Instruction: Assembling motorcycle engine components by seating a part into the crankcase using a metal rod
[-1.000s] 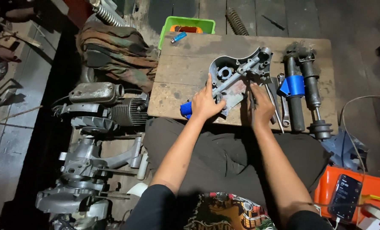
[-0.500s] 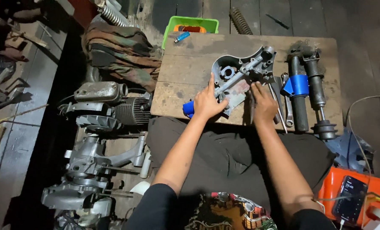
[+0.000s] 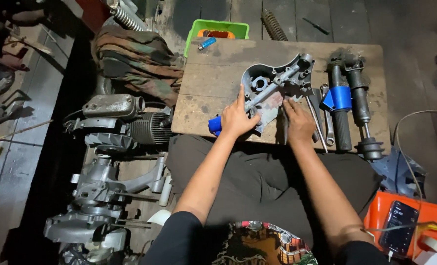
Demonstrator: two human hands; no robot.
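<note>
head view: left hand (image 3: 238,119) lies flat, fingers spread, pinning the grey engine cover (image 3: 276,88) on the tabletop (image 3: 203,93); right hand (image 3: 299,122) rests on its near edge, fingers curled, what they grip i cannot tell. the cover overhangs near the lap, so a slip could tip it off. no labels show: 1 green bin (image 3: 199,30) behind, 1 orange box (image 3: 375,216) by the knee.

The left hand (image 3: 239,118) now stretches its forefinger up along the grey engine casing (image 3: 277,86), while the right hand (image 3: 299,122) has slid slightly lower beside it.
</note>
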